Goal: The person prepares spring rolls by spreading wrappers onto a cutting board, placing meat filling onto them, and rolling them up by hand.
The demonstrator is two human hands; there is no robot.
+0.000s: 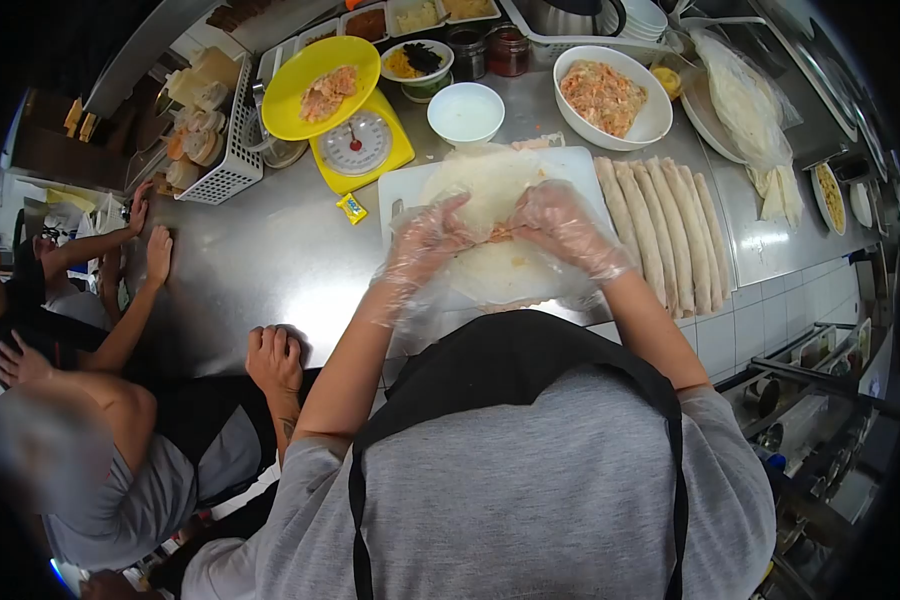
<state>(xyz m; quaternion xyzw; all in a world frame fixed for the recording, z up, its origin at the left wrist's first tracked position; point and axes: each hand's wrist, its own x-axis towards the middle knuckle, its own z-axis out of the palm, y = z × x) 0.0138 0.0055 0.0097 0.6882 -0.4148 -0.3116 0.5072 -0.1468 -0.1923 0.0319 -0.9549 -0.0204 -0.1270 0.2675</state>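
Note:
Both my hands wear clear plastic gloves and meet over a white cutting board. My left hand and my right hand pinch a strip of orange-pink filling from its two sides, fingers closed. Under them lie pale round wrapper sheets, partly hidden by the hands. Right of the board, several long white rolls lie side by side. Beyond the board stand a bowl of white liquid and a white bowl of orange-pink filling.
At the upper left, a yellow scale bears a yellow plate with filling. A small yellow packet lies near it. A white basket holds bottles. Co-workers stand at left, one hand on the table edge. A plastic bag lies upper right.

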